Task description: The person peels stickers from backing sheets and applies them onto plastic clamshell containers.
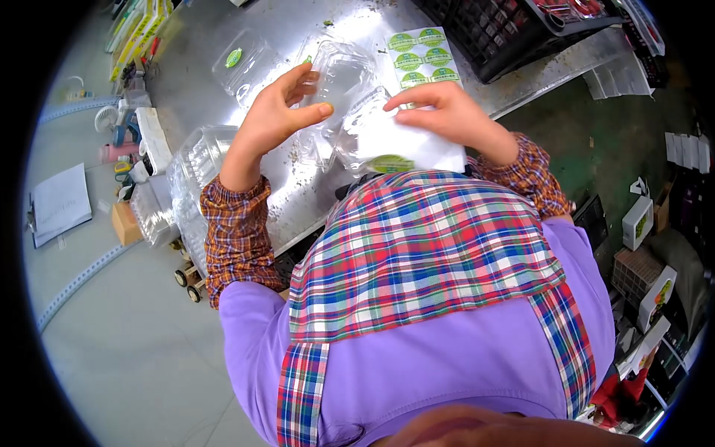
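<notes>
Over the metal table (pixel 287 216), my left hand (pixel 279 112) is raised with its thumb and fingers apart, at the left side of an open clear plastic container (pixel 342 71). My right hand (pixel 439 112) is above a white sheet (pixel 436 149), its thumb and forefinger apart and nothing seen between them. Part of the clear plastic lies between the hands. A green label (pixel 391 163) shows at the sheet's near edge. Beyond my right hand lies a sheet of round green stickers (pixel 424 58). Another clear container (pixel 242 63) with a green sticker lies at the back left.
A black crate (pixel 503 45) stands at the back right. Stacked clear containers (pixel 201 160) are at the table's left side. Farther left are a clipboard with paper (pixel 61 203) and a small cardboard box (pixel 126 223).
</notes>
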The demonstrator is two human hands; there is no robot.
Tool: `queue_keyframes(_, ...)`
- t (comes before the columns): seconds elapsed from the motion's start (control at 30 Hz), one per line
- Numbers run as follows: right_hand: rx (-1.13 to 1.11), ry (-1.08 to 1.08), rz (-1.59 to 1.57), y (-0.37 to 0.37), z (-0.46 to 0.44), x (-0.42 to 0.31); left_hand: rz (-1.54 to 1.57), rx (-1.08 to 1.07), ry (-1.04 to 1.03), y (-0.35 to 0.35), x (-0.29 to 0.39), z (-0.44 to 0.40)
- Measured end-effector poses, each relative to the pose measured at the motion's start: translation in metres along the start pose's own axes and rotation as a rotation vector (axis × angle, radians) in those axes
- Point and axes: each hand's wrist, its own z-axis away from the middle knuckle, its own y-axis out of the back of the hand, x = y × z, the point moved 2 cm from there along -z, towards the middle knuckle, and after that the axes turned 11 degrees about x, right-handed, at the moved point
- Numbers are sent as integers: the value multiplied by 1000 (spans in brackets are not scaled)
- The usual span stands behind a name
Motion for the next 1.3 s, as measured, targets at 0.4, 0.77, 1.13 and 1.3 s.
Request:
queue_keyframes(0.4, 120, -144, -41, 0, -6, 4, -1012, 435, -397, 130, -18, -61)
queue_keyframes(0.77, 239, -230, -184, 10, -1, 12, -1070, 150, -1, 96, -181, -109)
queue_keyframes(1.13, 184, -312, -257, 6, 2, 17, -1271, 120, 166, 77, -141, -91)
queue_keyframes(1.3, 195, -339, -299, 12, 5, 18, -1301, 133, 184, 77, -142, -103)
